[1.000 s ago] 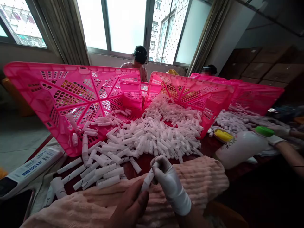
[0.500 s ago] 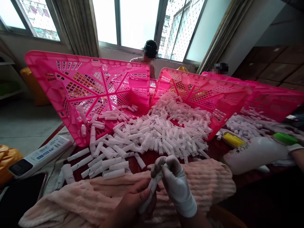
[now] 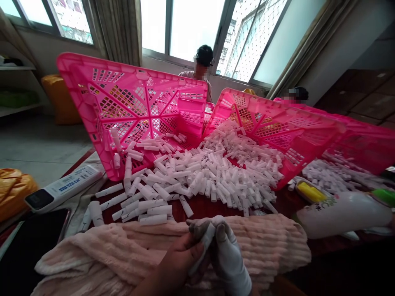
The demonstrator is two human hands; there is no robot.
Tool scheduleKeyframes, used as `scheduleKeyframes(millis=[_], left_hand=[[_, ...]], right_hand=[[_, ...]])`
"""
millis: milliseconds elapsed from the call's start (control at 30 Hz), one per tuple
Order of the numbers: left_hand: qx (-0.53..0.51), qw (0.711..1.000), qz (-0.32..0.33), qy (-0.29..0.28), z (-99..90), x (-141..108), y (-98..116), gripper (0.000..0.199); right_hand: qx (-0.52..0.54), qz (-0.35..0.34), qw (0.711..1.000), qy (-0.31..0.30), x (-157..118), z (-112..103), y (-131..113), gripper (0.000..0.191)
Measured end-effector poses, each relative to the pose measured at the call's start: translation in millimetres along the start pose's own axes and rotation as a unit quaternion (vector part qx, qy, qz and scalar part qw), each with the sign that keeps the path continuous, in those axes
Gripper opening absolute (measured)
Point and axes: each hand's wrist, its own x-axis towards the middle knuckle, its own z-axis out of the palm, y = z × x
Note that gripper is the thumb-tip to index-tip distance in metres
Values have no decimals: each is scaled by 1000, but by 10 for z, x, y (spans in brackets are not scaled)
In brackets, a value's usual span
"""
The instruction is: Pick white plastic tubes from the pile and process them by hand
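Note:
My left hand (image 3: 182,265), bare, and my right hand (image 3: 228,257), in a white glove, meet low in the view. Both pinch a white paper tube (image 3: 205,240) between their fingers, and the fingers hide part of it. Under my hands lies a folded pale pink ribbed towel (image 3: 92,255). Loose white paper tubes (image 3: 154,213) lie just beyond the towel, in front of a large heap of similar tubes (image 3: 212,176). The heap spills from a tilted pink plastic crate (image 3: 277,131).
A second pink crate (image 3: 132,98) leans on the dark red table (image 3: 200,203), and a third (image 3: 364,150) stands at right with more tubes. A white bottle with a green cap (image 3: 342,213) lies at right. A white box (image 3: 63,189) sits at left. Two co-workers (image 3: 202,65) sit beyond the crates.
The whole scene has slid right and down in view as my head turned. My hands have closed together, and the tube's lower end is now tucked between them.

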Motion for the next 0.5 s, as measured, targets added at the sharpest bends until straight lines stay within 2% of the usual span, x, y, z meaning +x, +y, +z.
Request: scheduleKeyframes(millis=[67, 133, 167, 200, 233, 300, 367, 433, 500], left_hand=[[109, 992, 35, 59, 36, -12, 39, 37], [231, 960, 97, 126, 92, -14, 99, 33], [260, 949, 113, 142, 122, -9, 123, 31], [253, 952, 105, 139, 149, -1, 138, 32], [210, 967, 74, 126, 172, 10, 139, 36], [77, 993, -20, 88, 200, 37, 108, 43], [-1, 995, -83, 63, 211, 56, 64, 49], [36, 994, -92, 45, 219, 57, 65, 49], [147, 987, -69, 13, 234, 51, 145, 44]], right_hand=[[-9, -21, 999, 27, -15, -41, 39, 26], [-46, -35, 996, 60, -53, -67, 89, 24], [-64, -37, 994, 76, -81, -75, 114, 28], [-77, -36, 992, 92, -113, -79, 137, 32], [-88, -24, 990, 105, -148, -77, 157, 37], [-106, 25, 987, 119, -212, -61, 185, 46], [-115, 72, 984, 113, -262, -40, 191, 52], [-121, 87, 984, 99, -317, -64, 155, 51], [-142, 51, 982, 113, -429, -200, 57, 42]])
